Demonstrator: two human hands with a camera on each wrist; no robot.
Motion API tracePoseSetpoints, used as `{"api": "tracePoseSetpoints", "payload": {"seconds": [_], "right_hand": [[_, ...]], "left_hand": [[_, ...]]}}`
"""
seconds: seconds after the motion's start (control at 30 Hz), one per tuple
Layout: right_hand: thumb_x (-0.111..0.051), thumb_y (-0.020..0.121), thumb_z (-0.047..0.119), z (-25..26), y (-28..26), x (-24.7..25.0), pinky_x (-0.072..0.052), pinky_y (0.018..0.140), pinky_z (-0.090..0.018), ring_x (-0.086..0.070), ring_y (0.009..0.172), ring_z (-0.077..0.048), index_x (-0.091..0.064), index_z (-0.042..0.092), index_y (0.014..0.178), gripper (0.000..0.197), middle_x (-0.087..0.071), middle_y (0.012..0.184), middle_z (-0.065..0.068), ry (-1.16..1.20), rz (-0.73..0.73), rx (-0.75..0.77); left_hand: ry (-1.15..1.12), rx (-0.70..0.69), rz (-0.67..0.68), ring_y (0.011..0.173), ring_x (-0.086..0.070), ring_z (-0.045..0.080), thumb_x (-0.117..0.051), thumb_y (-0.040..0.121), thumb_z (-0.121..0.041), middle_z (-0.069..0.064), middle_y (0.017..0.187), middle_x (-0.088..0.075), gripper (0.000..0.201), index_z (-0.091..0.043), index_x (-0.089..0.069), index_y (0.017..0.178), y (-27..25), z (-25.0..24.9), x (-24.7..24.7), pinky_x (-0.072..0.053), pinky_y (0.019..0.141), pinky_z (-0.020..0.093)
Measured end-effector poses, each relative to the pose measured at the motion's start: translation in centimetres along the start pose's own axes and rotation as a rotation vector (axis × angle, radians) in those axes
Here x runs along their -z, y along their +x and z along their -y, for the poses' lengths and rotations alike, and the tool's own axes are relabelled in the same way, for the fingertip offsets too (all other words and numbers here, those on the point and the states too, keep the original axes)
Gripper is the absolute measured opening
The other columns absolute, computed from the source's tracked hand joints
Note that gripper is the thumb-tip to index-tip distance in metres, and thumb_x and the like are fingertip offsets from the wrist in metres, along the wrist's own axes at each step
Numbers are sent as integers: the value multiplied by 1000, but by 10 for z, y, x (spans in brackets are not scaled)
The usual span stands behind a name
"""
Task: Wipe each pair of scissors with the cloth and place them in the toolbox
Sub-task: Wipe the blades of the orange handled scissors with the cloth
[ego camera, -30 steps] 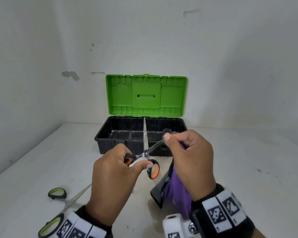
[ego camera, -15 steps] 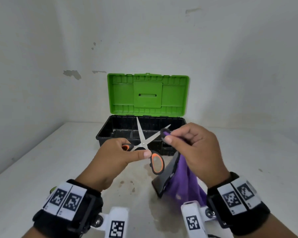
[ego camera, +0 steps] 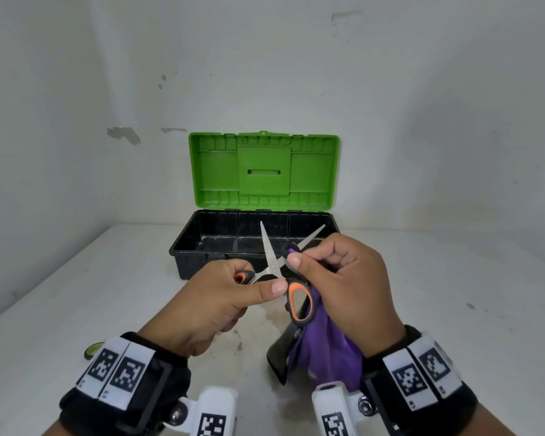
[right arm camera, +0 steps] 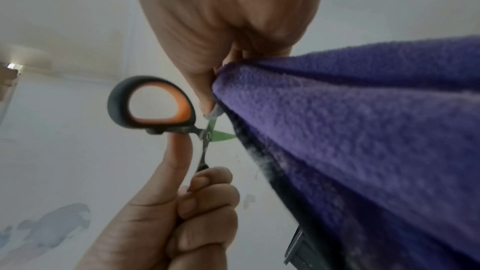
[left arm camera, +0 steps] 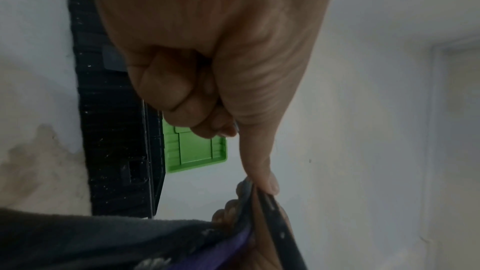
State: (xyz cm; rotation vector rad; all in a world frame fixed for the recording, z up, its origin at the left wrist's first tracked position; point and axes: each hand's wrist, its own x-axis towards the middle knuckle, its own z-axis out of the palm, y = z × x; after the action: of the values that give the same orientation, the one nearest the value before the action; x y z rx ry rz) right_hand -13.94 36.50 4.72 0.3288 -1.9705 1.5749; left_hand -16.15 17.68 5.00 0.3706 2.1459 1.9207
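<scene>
Since a second ago, the scissor blades are standing wider apart, and the green-handled scissors lying at the left are now mostly hidden behind the left wristband, only a green loop tip [ego camera: 94,347] peeking out. Nearest the camera, both wrists are wearing black bands with printed markers. Left hand [ego camera: 208,305] is curling its fingers round one handle of the orange-and-black scissors [ego camera: 276,269], thumb stretching forward against the pivot; the other handle loop is hanging free below. Right hand [ego camera: 346,287] is pinching the purple cloth [ego camera: 324,350] round the right blade, thumb and forefinger closing tight on the fold, while the blade tip is poking out beyond the fingers. Most of the cloth is draping down under the right palm, with a dark edge trailing toward the table [ego camera: 76,309]. Scissors are being held in the air above the table, just in front of the toolbox [ego camera: 199,247]. Farther back, the black toolbox is sitting open, its green lid [ego camera: 263,171] standing upright against the white wall [ego camera: 265,58].
</scene>
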Motion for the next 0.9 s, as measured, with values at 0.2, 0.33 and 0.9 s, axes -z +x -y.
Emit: {"api": "tracePoseSetpoints", "payload": {"seconds": [0.2,0.33,0.9], "right_hand": [[-84,80,13,0,-8,-7,-52,60,-23,-68,60,-11,-71,15,71,16,-74,67,3,-6,43,0],[-84,80,17,-3,0,1,-56,65,-31,-70,66,-15,-70,16,71,17,-75,70,0,18,-79,-1],[-83,81,15,-6,2,4,-56,67,-32,-68,64,-15,-70,15,70,17,-74,69,-2,54,-104,-13]], "left_hand": [[-4,6,0,56,-10,21,-89,55,-45,5,63,-16,61,-18,-36,71,-1,1,2,-7,46,28],[-31,31,8,55,-9,20,-87,60,-44,2,59,-16,61,-23,-31,67,-4,2,1,-5,48,29],[-11,26,-11,55,-9,21,-88,54,-50,4,58,-18,65,-14,-38,73,-7,1,-1,-6,50,33]]}}
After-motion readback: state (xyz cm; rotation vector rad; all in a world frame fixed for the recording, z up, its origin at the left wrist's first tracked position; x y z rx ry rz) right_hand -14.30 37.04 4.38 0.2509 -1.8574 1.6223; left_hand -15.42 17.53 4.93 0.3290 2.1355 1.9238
